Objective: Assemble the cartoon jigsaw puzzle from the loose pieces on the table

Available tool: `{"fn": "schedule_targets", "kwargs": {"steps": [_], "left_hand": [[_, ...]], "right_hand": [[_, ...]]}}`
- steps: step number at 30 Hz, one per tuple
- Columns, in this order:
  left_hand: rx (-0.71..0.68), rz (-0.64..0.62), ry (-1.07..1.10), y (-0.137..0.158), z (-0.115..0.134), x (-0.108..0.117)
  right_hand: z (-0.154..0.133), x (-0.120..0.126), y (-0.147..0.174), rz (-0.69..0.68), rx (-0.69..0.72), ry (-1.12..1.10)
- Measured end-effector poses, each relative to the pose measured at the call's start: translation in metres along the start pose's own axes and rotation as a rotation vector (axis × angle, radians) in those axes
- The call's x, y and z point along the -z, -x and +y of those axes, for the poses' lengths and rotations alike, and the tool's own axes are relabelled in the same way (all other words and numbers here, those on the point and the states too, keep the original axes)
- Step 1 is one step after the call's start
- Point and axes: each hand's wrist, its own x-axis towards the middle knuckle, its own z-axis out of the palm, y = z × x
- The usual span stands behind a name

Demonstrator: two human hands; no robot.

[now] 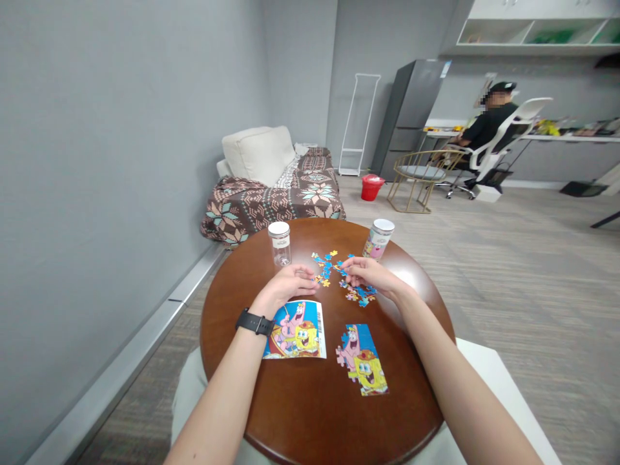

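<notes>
Loose jigsaw puzzle pieces (328,258), mostly blue and yellow, lie scattered on the round brown table (295,407). My left hand (293,282) rests at their left edge, fingers stretched out and holding nothing visible. Over the pieces on the right, my right hand (367,272) has its fingertips pinched on a puzzle piece, mostly hidden by the fingers. A partly joined puzzle (365,365) with a pink and a yellow cartoon figure lies nearer me on the right. Below my left wrist is a reference picture sheet (303,332) of the same figures, partly covered by the wrist.
A clear jar (281,248) with a white lid stands at the table's back left, and a picture-labelled jar (376,242) at the back right. Beyond are a covered sofa (285,200), a red bin (371,187), a wire chair (419,173) and a seated person (491,126).
</notes>
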Motion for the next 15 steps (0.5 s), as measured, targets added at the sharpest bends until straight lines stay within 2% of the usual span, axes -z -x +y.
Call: {"fn": "schedule_targets", "kwargs": {"steps": [4, 10, 15], "left_hand": [[0.012, -0.002, -0.03, 0.002, 0.002, -0.003], [0.018, 0.009, -0.1, 0.0047, 0.0047, -0.0033], [0.011, -0.04, -0.047, 0.0048, 0.0028, -0.002]], "right_hand": [[-0.0008, -0.0001, 0.0005, 0.004, -0.003, 0.016], [0.0046, 0.0042, -0.0044, 0.005, 0.067, 0.043], [0.0068, 0.0022, -0.0057, -0.096, 0.191, 0.131]]}}
